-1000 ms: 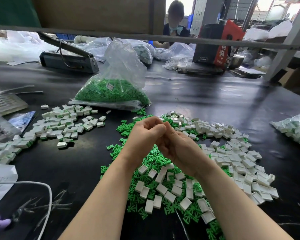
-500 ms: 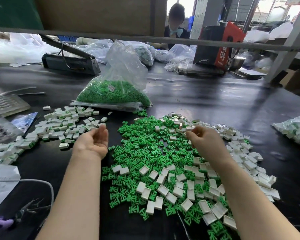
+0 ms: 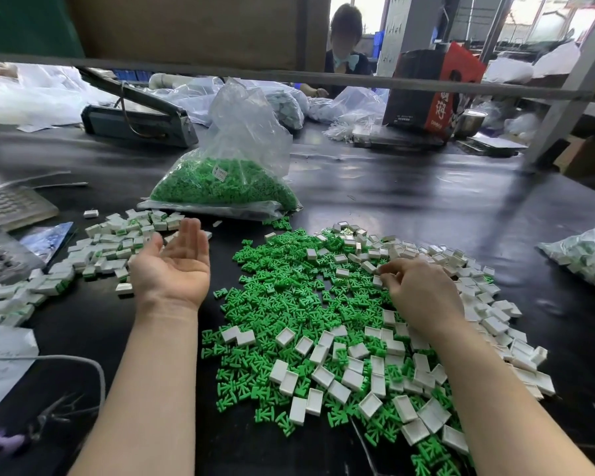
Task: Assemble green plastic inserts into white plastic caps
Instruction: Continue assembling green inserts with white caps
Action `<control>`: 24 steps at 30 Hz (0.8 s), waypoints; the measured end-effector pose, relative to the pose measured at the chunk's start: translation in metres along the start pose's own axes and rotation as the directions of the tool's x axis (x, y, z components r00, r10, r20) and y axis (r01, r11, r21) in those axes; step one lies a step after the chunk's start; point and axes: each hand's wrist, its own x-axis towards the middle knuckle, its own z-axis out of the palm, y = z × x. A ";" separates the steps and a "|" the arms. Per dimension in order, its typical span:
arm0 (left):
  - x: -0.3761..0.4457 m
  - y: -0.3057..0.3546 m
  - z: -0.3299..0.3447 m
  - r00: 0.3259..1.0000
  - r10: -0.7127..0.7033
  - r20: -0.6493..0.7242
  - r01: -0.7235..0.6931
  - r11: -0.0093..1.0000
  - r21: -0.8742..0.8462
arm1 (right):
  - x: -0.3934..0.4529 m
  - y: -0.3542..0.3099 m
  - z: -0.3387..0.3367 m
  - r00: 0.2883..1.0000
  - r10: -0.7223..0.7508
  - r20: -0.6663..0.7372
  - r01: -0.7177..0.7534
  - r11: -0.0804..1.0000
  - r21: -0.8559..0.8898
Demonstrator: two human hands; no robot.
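A wide heap of loose green inserts covers the black table in front of me, mixed with white caps. More white caps lie along its right side. A pile of assembled caps sits at the left. My left hand is palm up with fingers straight and nothing in it, beside that pile. My right hand lies over the right part of the heap, fingers curled and pinching a white cap at their tips.
A clear bag of green inserts stands behind the heap. Another bag of parts lies at the right edge. A keyboard and calculator are at the left, a cable at lower left. A person sits across the table.
My hands, joined over the heap a second ago, have separated. The left one swung to the assembled pile and opened palm up. The right one moved onto the caps at the right.
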 end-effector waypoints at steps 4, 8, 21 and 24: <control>-0.012 -0.017 0.008 0.988 -0.138 0.071 0.106 0.935 0.339 | 0.000 0.001 0.003 0.999 -0.042 0.021 0.044 0.995 -0.090; -0.022 -0.038 0.017 0.972 -0.189 0.137 0.054 0.754 0.655 | 0.002 0.000 0.003 0.998 -0.049 0.031 0.051 0.998 -0.039; -0.040 -0.092 0.018 0.835 -0.408 0.369 -0.283 0.257 0.924 | -0.008 -0.039 -0.002 0.983 -0.180 -0.016 0.115 0.554 0.825; -0.042 -0.093 0.019 0.834 -0.316 0.453 -0.374 0.281 0.884 | -0.010 -0.044 0.000 0.980 -0.197 -0.029 0.126 0.498 0.858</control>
